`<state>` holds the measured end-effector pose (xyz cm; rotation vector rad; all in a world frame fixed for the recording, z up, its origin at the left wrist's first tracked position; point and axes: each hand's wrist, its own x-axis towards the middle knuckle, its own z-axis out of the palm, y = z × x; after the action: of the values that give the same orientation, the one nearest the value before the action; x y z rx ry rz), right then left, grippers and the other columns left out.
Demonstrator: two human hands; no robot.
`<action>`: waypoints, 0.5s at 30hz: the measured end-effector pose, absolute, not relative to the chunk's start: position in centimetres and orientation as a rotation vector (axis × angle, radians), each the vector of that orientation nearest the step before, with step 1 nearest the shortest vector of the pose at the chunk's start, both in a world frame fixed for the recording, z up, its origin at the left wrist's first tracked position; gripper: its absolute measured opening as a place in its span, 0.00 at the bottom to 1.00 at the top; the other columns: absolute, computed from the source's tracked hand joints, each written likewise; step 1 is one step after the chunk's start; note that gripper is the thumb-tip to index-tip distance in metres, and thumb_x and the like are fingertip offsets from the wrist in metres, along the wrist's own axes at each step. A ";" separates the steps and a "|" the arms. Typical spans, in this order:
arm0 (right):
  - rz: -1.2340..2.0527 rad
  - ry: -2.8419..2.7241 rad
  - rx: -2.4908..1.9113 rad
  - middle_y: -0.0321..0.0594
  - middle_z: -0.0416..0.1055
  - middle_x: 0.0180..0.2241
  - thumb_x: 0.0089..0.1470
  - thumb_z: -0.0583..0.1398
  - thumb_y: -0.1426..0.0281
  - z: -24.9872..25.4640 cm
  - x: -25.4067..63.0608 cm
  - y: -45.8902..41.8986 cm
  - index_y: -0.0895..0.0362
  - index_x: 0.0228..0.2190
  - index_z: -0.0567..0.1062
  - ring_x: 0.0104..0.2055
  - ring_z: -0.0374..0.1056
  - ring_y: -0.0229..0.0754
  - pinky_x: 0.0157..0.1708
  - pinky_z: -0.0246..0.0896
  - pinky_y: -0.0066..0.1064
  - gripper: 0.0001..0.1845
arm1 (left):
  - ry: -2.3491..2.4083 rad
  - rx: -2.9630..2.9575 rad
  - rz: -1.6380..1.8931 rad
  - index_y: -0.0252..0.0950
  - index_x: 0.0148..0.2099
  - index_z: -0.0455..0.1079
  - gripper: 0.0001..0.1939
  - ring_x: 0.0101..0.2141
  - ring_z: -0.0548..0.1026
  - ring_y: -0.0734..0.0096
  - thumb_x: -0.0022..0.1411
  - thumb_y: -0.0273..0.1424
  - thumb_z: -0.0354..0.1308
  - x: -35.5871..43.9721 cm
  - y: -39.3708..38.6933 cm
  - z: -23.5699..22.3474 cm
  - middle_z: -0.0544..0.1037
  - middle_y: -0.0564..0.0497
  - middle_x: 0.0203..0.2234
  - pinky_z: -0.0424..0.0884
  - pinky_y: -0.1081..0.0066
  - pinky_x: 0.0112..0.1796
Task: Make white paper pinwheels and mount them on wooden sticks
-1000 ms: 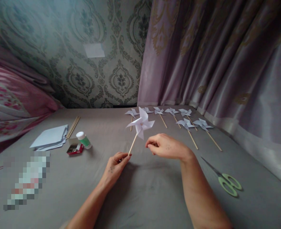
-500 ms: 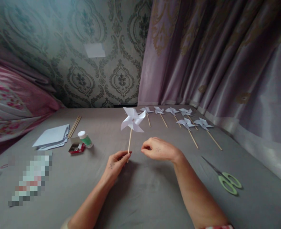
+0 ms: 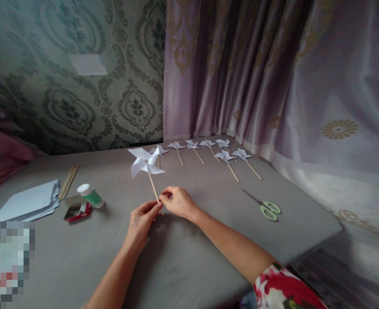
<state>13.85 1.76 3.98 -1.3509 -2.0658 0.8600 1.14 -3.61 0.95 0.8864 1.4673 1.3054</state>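
A white paper pinwheel stands up over the table on a thin wooden stick, leaning left. My left hand pinches the stick close to its lower end. Just above it, the fingertips of my right hand are closed on the same stick. Behind, several more white pinwheels lie on the table with their sticks pointing towards me, one partly covered by the held pinwheel.
On the grey-covered table, green-handled scissors lie at right. To the left are a white-capped bottle, a red box of small metal pieces, wooden sticks and white paper sheets. A curtain hangs behind.
My view has turned to the right. My right hand has come over to the stick, which it was apart from before. The pinwheel now leans left instead of slightly right.
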 end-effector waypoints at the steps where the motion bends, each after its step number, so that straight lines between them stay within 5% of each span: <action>1: 0.876 -2.029 -1.354 0.41 0.79 0.35 0.52 0.59 0.66 3.9 13.9 1.6 0.57 0.36 0.79 0.34 0.72 0.39 0.34 0.62 0.26 0.12 | 1.469 0.905 1.292 0.29 0.36 0.78 0.27 0.19 0.62 0.79 0.37 0.44 0.69 1.3 -3.7 1.0 0.73 0.52 0.19 0.56 0.77 0.21; 15: 0.873 -1.885 -1.543 0.39 0.79 0.29 0.49 0.61 0.68 2.7 16.7 2.9 0.58 0.30 0.81 0.32 0.74 0.38 0.32 0.64 0.23 0.09 | 1.502 1.058 1.117 0.29 0.39 0.77 0.30 0.24 0.68 0.73 0.40 0.49 0.65 1.8 -4.0 1.2 0.76 0.49 0.23 0.61 0.76 0.24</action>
<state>16.74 2.91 2.72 -1.5432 -1.8849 0.8725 1.80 -4.00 1.17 1.0581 1.5017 1.1165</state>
